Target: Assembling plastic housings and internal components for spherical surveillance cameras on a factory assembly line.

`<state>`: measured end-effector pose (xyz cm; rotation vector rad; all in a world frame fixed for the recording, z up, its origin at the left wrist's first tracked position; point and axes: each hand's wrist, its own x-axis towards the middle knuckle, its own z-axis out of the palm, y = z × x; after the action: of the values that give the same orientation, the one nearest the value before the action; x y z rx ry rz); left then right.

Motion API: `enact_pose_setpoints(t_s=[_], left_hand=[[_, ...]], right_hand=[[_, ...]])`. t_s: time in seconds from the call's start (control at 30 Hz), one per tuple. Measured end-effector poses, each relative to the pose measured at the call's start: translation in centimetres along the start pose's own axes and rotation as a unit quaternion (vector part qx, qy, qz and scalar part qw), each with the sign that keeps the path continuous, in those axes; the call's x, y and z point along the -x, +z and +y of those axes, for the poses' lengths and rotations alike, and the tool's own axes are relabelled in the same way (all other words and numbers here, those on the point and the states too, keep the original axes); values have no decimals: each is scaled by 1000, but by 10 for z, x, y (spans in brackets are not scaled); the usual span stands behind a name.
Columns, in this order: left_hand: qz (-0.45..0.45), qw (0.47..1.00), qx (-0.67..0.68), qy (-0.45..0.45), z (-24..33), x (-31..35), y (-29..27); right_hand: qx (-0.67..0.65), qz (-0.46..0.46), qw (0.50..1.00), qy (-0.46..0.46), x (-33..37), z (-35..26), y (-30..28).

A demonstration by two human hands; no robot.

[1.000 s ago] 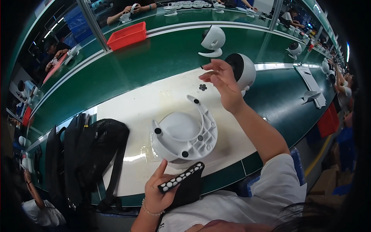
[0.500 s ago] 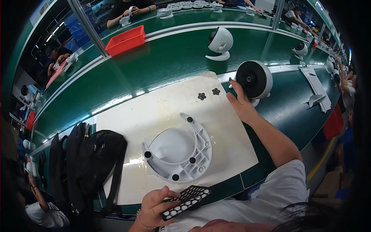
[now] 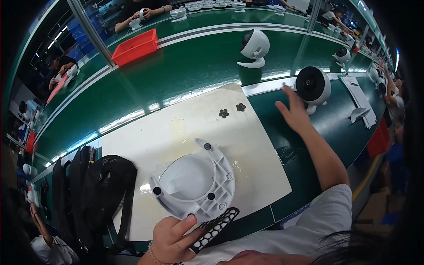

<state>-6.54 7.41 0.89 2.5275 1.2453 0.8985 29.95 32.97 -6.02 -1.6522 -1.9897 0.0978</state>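
My left hand (image 3: pixel 172 236) pinches a black sheet with rows of white round spots (image 3: pixel 218 225) at the lower edge. Just beyond it lies an upturned white plastic base (image 3: pixel 226 190), with ribs, two curved arms and small round black pads. My left fingers overlap its near rim; whether they touch it I cannot tell. Out to the right, my right hand (image 3: pixel 297 112) is open, its fingers spread beside a white round device with a black face (image 3: pixel 314 86). A small dark spot shows at its fingertip, too blurred to name.
A cream board (image 3: pixel 260 163) lies under the base, with two flower-shaped black pieces (image 3: pixel 224 114) on it. A black bag (image 3: pixel 108 181) lies left. Beyond are another white device (image 3: pixel 256 46) and a red bin (image 3: pixel 134 47). Papers (image 3: pixel 360 99) lie right. Other people sit around.
The black-faced device has shifted right, and my right hand has moved right with it. My left hand and the spotted sheet now sit closer to the base; the sheet has tilted.
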Motion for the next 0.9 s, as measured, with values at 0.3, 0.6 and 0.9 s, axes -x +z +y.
enact_pose_setpoints(t_s=[0.3,0.6,0.9], left_hand=[[32,990,127,-43,-2,-7,11],[-45,845,385,-369,-13,37,33],[199,979,46,-5,-9,14,26]], right_hand=[[55,-11,988,-147,-149,-16,79],[114,91,975,-166,-128,-3,70],[40,44,969,-240,29,-65,10]])
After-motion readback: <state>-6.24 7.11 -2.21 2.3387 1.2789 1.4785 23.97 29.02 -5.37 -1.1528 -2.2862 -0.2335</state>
